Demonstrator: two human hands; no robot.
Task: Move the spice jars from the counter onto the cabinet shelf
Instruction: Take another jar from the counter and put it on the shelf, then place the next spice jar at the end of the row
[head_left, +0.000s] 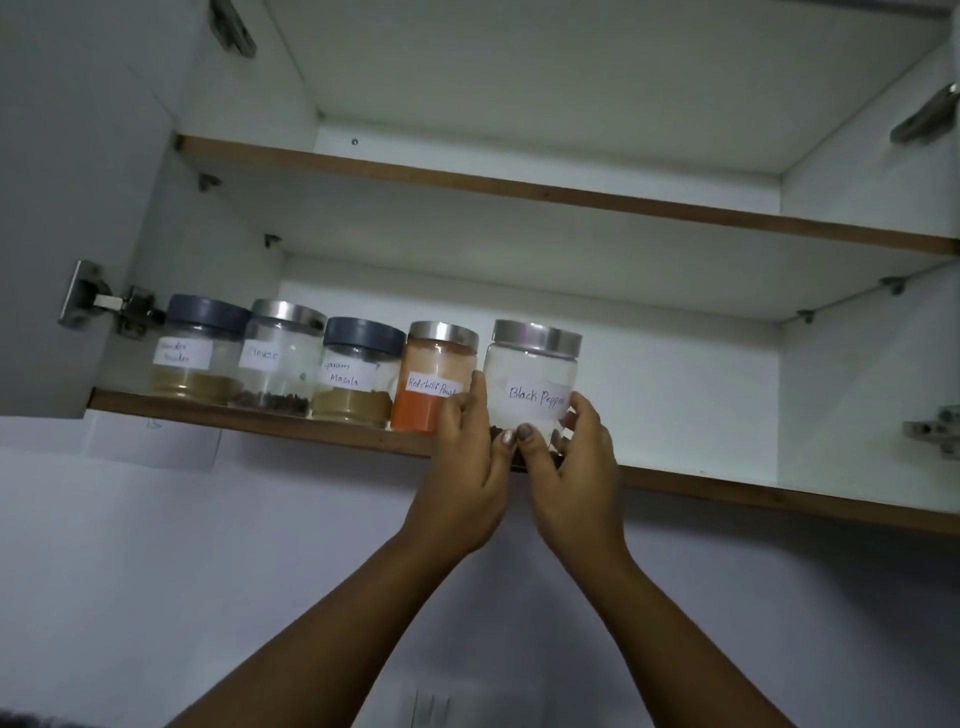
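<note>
A clear jar labelled Black Pepper (535, 374) with a steel lid stands at the front edge of the lower cabinet shelf (779, 499). My left hand (467, 467) grips its left side and my right hand (571, 467) grips its right side, thumbs meeting at its base. To its left in a row stand the red chilli powder jar (434, 374), a garam masala jar (358, 374) with a dark lid, a cloves jar (278, 358), and a brown powder jar (200, 353) with a dark lid.
The upper shelf (519, 189) holds nothing visible. The open left door (62, 208) hangs on a hinge (104, 304); another hinge (935, 428) sits on the right wall. Shelf space lies to the right of the pepper jar. A pale wall (208, 571) is below.
</note>
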